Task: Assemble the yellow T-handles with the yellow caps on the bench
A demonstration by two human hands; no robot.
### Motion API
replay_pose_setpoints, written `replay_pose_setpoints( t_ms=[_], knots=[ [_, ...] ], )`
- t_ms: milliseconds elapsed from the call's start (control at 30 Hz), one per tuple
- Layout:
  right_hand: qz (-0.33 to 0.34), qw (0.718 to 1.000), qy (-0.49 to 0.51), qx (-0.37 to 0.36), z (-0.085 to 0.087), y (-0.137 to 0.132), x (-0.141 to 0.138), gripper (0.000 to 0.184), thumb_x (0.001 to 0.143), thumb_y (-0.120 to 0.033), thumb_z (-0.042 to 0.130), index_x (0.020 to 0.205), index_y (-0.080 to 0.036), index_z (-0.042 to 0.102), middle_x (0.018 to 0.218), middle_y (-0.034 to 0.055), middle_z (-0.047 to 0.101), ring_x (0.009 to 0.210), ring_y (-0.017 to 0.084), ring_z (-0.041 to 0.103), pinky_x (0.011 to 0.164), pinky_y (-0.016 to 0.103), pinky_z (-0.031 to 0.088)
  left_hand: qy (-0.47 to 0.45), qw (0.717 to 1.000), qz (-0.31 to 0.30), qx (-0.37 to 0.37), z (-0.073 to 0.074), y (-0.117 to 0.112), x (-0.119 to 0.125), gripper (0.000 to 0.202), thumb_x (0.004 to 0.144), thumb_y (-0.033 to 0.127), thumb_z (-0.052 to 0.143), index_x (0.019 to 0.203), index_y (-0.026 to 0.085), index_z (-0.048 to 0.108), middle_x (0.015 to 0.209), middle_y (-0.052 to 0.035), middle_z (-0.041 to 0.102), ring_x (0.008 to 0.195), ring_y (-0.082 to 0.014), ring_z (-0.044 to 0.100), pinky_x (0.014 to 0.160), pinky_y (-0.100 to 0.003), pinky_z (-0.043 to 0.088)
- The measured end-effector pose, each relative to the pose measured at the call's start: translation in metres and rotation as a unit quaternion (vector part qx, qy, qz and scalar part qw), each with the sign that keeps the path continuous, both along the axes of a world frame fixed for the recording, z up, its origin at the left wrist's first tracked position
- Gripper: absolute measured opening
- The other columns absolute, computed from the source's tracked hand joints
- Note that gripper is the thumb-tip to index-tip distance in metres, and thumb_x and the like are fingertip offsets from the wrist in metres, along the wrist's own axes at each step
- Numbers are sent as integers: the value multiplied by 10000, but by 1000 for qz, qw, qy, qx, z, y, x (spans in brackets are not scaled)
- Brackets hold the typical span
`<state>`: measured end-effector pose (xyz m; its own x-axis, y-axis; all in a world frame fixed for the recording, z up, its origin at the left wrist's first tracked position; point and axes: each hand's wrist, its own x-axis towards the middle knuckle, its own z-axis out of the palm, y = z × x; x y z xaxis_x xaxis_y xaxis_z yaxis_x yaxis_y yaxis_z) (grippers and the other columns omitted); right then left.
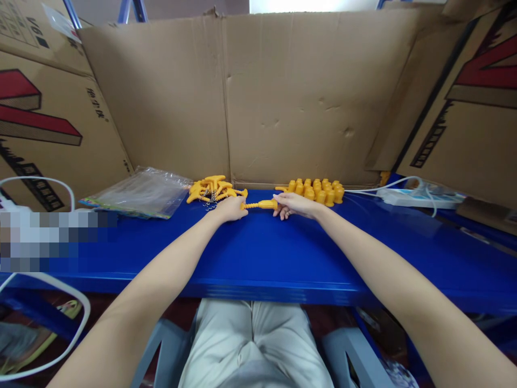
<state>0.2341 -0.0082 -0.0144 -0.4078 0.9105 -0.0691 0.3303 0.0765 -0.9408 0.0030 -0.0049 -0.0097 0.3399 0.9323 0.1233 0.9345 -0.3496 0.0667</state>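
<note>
Yellow spiral-shafted tool (263, 205), held crosswise above the middle of the blue table (258, 250), between the person's two hands. The left hand (233, 209) is closed around its left end, most of which the fingers hide; the right hand (294, 205) pinches the right end, beside the ribbed sleeve, with its other fingers loosely curled. The threaded shaft is exposed between the left hand and the sleeve. Behind the left hand lies a heap of yellow T-shaped handles (215, 185), with thin dark metal spirals (210, 199) at its front. Behind the right hand stands a close-set group of yellow cup-shaped sleeves (318, 192). A clear plastic bag (141, 189) lies left of the handles; a white power strip (420, 198) lies well to the right. An upright cardboard panel (302, 97) borders the back of the table.
</note>
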Motion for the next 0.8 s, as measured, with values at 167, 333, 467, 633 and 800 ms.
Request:
replay_pose_setpoints(
  t_ms=[167,333,467,633,800],
  knots=[
    [36,999,10,-4,-1,1,7,295,820,-241,707,994,-184,475,742,21,717,560,97,636,515,180,492,8,1000,3,5,0,0,0,291,771,329,539,1017,191,609,974,-109,682,956,-269,641,783,-317,482],
    [31,999,3,-29,-2,1,3,329,930,-442,515,778,-151,524,643,64,696,385,55,513,370,153,397,20,1000,0,19,-1,-1,1,294,776,333,530,1023,194,606,990,-111,681,966,-274,636,780,-321,479],
    [2,998,-30,-46,-2,1,-2,502,969,-530,334,738,-142,555,474,52,614,272,50,378,262,159,266,19,1000,-2,14,-2,-1,2,282,772,330,538,1010,196,609,970,-109,682,948,-273,638,779,-323,478],
    [-5,998,-38,-55,-3,3,-2,573,912,-651,318,749,-155,553,409,34,548,236,50,308,230,166,223,3,1000,-4,7,-2,2,1,279,758,324,558,1003,200,612,932,-95,683,923,-258,641,787,-315,475],
    [11,997,-19,-77,1,0,2,455,901,-625,407,872,-182,509,553,30,631,320,68,451,283,160,330,-34,999,-12,-1,-3,3,-1,229,736,299,575,932,191,622,863,-91,682,862,-265,644,766,-327,471]
  ],
)
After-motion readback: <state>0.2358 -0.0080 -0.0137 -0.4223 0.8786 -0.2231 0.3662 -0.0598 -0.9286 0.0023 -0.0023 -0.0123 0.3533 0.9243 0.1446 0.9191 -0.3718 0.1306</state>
